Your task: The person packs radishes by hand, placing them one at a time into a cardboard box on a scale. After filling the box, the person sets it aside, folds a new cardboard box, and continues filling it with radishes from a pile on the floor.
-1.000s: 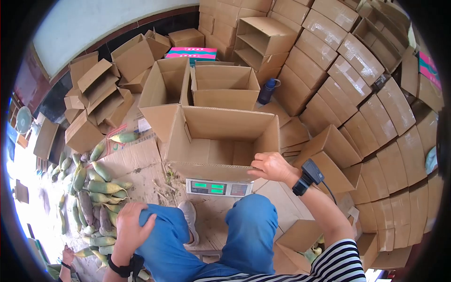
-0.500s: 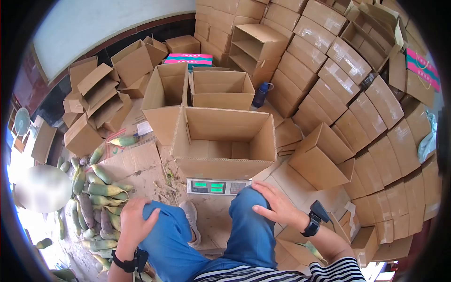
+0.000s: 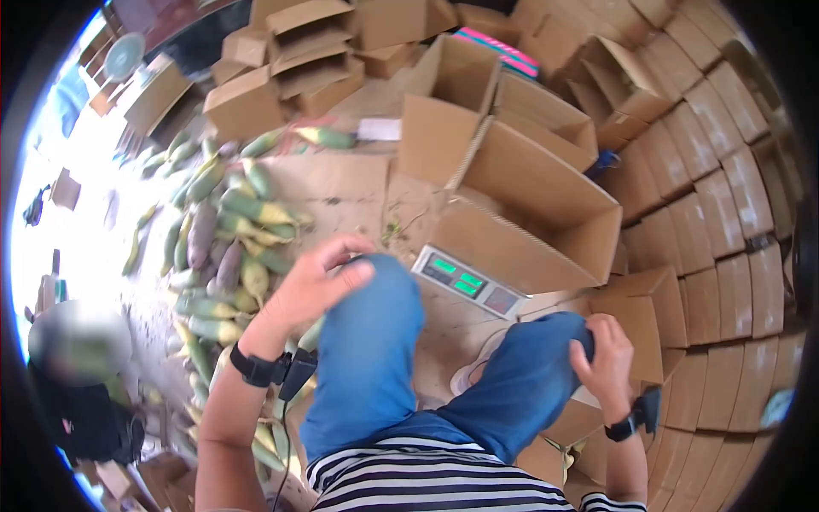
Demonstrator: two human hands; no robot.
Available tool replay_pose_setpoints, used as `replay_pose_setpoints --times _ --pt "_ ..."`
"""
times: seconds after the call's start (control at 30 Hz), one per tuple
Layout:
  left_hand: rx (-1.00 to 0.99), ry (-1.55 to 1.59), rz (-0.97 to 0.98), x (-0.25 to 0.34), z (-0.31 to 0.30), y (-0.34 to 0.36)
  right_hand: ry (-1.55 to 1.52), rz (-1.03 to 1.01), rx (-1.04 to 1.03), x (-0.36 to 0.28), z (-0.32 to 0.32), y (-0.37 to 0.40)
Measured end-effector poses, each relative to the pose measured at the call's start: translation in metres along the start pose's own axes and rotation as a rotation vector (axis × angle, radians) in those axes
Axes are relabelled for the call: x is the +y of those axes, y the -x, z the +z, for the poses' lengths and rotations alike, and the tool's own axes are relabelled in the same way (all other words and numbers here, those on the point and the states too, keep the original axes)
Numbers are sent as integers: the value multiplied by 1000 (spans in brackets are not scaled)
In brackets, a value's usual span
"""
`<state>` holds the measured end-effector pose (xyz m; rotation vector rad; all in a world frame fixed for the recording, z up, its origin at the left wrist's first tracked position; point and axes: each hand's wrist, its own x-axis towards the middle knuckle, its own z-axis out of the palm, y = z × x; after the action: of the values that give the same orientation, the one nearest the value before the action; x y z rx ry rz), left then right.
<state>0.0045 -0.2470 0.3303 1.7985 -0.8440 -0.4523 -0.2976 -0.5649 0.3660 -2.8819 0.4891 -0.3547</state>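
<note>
My left hand [image 3: 320, 282] rests on my left knee in blue trousers, fingers apart, holding nothing. Over my other knee, my right hand [image 3: 606, 353] lies with its fingers spread and empty. Between and beyond my knees is a scale [image 3: 471, 283] with green lit digits, and an open, empty cardboard box [image 3: 537, 205] stands on it. Left of my left hand lies a large pile of green and purple radishes [image 3: 247, 209] on the floor. Both wrists wear black straps with a device.
More open boxes [image 3: 439, 136] stand behind the scale. Stacked closed cartons [image 3: 725, 196] line the right side. Empty boxes [image 3: 247, 102] lie at the back left, near a fan [image 3: 124, 56]. A person in dark clothing [image 3: 81, 418] is at the lower left.
The view has turned left and down, so the boxes and scale appear tilted and further right, and more radishes show. Both hands remain on the knees.
</note>
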Motion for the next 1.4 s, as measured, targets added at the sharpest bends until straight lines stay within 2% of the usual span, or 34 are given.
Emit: replay_pose_setpoints --times 0.03,0.07,0.13,0.2,0.27,0.33,0.47,0.57,0.67,0.73,0.8,0.87,0.93,1.0,1.2,1.27,1.3,1.33,1.4 --pt "61 308 -204 -11 -6 7 2 -27 -3 2 -2 0" --pt "80 303 -225 -31 -12 18 -19 -41 2 2 -4 -2" --pt "289 66 -361 -93 -32 50 -78 -53 -2 2 -3 -5" --pt "271 -223 -578 -159 -41 100 -86 -85 -17 -12 -1 -18" --pt "65 -540 -730 -198 -38 147 -91 -107 -30 -27 4 -31" --pt "-142 -582 -772 -234 -22 186 -113 -214 -38 -40 10 -50" --pt "-125 -648 -822 -267 29 212 -132 -323 -41 -38 38 -84" --pt "0 -793 -745 -293 59 201 -145 -338 -52 -26 61 -95" --pt "-4 -850 -747 -321 77 181 -160 -347 -129 -18 76 -101" --pt "3 -824 -719 -325 85 172 -189 -355 -170 -20 80 -102" --pt "-79 -784 -909 -333 89 165 -169 -365 -165 -19 82 -103" --pt "-102 -825 -921 -349 88 166 -138 -374 -260 -17 85 -104" --pt "-126 -863 -939 -348 89 155 -131 -351 -272 -17 87 -106" --pt "-232 -902 -978 -342 91 153 -122 -322 -318 -16 87 -108" --pt "-227 -793 -896 -323 90 155 -96 -330 -332 -21 87 -113" --pt "-174 -370 -1039 -330 83 158 -105 -342 -324 -22 86 -113" --pt "-42 -66 -1104 -322 79 159 -112 -356 -325 -22 86 -113" --pt "-37 -75 -1100 -315 74 158 -117 -370 -325 -22 87 -113" --pt "-77 105 -1168 -281 60 155 -118 -355 -342 -23 86 -111"
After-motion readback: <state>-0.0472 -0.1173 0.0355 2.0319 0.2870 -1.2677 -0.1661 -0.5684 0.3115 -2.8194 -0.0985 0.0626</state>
